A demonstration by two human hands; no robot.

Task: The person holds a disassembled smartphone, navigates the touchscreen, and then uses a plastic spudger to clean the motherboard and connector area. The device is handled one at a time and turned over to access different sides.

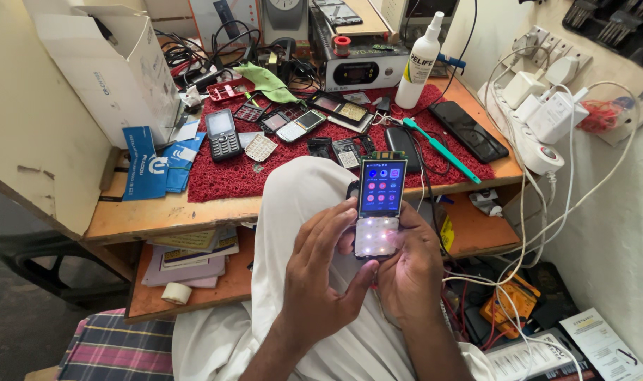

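Head view, lower centre of the frame: a lit keypad phone (379, 206) stands upright, long axis pointing up-frame. Right hand (410, 271) cradles it from beneath, fingers curled closed; left hand (321, 268) reaches its thumb onto the glowing keypad.

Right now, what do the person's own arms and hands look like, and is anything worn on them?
Both forearms are bare, with no sleeves in view. The left hand and right hand wear no gloves, and no rings, watch or bracelets show. Fingernails are short.
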